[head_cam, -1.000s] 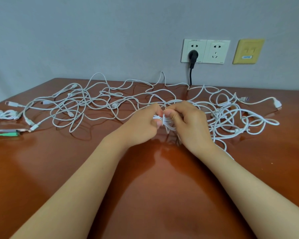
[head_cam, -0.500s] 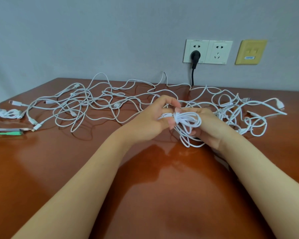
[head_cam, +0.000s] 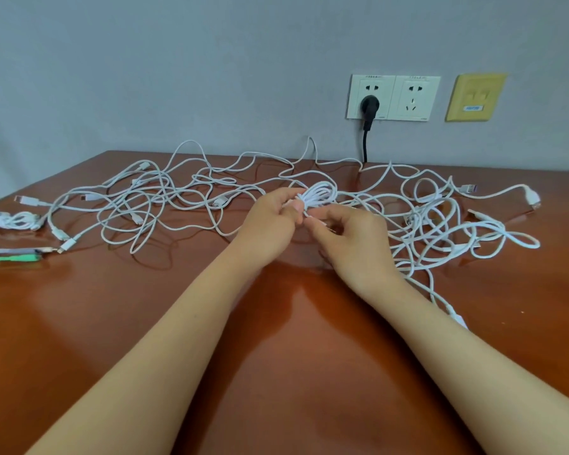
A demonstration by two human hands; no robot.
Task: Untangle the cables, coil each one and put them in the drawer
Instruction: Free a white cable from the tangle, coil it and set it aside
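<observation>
Left hand (head_cam: 270,221) gripping small white coil (head_cam: 321,193) above brown table (head_cam: 276,356), right hand (head_cam: 355,241) curled, pinching its strand just beneath, tangled white cables (head_cam: 145,198) spread far behind

Bare desk (head_cam: 293,356) lies open nearer than the fingers (head_cam: 286,196); tangled cables (head_cam: 418,221) sprawl left, right and beyond them.

a plain grey wall (head_cam: 178,77) stands behind a shiny red-brown table (head_cam: 276,372). on the wall is a white double socket (head_cam: 414,96) with a black plug (head_cam: 369,105) in its left half. a yellow plate (head_cam: 475,96) sits just beside it.
</observation>
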